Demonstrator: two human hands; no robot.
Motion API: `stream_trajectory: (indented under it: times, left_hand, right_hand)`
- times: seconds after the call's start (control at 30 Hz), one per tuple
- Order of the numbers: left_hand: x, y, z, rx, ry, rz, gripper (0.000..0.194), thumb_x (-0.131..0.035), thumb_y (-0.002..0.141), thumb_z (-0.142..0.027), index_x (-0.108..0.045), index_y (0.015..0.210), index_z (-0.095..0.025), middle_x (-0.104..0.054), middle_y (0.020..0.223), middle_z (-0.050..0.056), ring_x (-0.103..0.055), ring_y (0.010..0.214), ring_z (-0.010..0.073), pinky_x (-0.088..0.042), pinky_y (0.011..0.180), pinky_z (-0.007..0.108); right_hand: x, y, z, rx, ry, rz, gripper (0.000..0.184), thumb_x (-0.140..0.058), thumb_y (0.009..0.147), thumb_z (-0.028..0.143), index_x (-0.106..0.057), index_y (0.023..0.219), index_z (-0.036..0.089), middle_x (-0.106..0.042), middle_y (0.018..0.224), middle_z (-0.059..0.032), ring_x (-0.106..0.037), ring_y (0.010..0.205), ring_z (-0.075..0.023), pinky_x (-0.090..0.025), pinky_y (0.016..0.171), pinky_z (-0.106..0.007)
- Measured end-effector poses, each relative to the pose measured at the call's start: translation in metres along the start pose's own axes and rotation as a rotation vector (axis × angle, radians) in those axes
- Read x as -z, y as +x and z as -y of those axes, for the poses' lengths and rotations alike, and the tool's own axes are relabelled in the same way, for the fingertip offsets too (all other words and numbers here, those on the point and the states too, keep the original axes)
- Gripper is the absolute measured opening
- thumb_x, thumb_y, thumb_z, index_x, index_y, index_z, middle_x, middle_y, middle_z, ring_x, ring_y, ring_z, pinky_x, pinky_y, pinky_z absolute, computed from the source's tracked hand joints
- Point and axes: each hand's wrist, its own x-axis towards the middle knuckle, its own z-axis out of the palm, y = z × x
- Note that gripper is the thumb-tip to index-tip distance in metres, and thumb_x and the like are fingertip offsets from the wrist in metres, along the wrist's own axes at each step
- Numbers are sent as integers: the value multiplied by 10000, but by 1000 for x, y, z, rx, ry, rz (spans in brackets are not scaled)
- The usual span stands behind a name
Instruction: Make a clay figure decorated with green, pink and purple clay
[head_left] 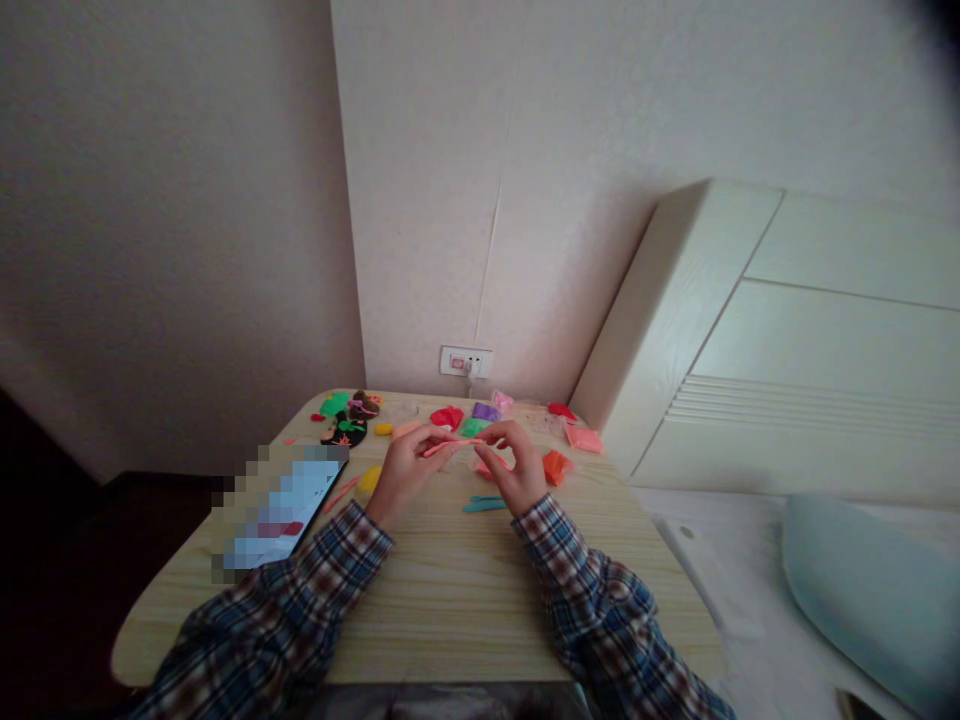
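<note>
Between my two hands, above the middle of the table, stretches a thin strip of coral-pink modelling clay (450, 446). My left hand (409, 464) pinches its left part between thumb and fingers. The other end is pinched by my right hand (516, 466). Below my right hand lie light-blue modelling tools (484, 504). A yellow lump of clay (369, 481) and another coral strip (341, 494) rest left of my left hand. Behind the hands are packets of clay in red (447, 418), green (474, 428) and purple (486, 411).
A tablet-like screen (289, 515), partly pixelated, lies at the table's left. Shaped dark and green clay pieces (346, 428) sit at the back left. Orange (556, 467) and coral (584, 438) packets lie to the right. Behind the wooden table (450, 610), a wall socket (466, 361) holds a plug.
</note>
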Motion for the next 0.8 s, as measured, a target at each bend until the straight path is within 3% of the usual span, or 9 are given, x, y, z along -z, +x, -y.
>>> stream_trajectory:
  times: [0.27,0.8]
  left_hand:
    - [1,2,6,10,-83,61,232,-618,703,-314,-597,845,-132,-598,845,38,-547,608,106,-461,545,234]
    - [1,1,2,5,-56,54,194,-636,682,-316,-597,731,-132,-606,744,24,-543,616,115,-455,530,222]
  right_hand:
    - [0,0,-4,-8,38,-44,79,-543,798,243,-562,750,184,-578,746,-31,-529,717,-157,-433,629,-290]
    - [-1,-1,-5,-53,78,0,90,-575,778,271,-578,814,188,-597,799,-38,-541,734,-157,-445,642,-296]
